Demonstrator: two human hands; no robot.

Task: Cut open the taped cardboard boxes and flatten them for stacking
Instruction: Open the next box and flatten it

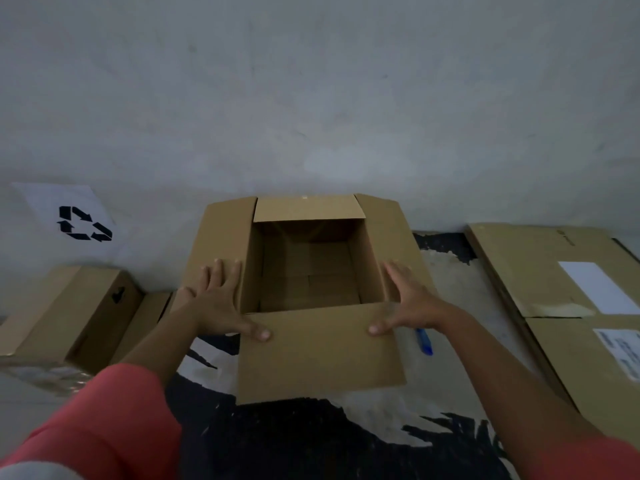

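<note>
A brown cardboard box (pixel 322 355) stands in the middle of the floor with all its top flaps folded outward and its inside empty. My left hand (pixel 221 303) lies flat on the left flap, thumb pressing the corner of the near flap. On the opposite side my right hand (pixel 405 299) rests spread on the right flap, its thumb also on the near flap. Neither hand holds anything. A blue cutter (pixel 424 341) lies on the floor just under my right wrist.
A closed cardboard box (pixel 65 317) sits at the left below a white sheet with a recycling symbol (pixel 69 220) on the grey wall. Flattened cardboard with white labels (pixel 568 289) lies at the right. The floor is patchy black and white.
</note>
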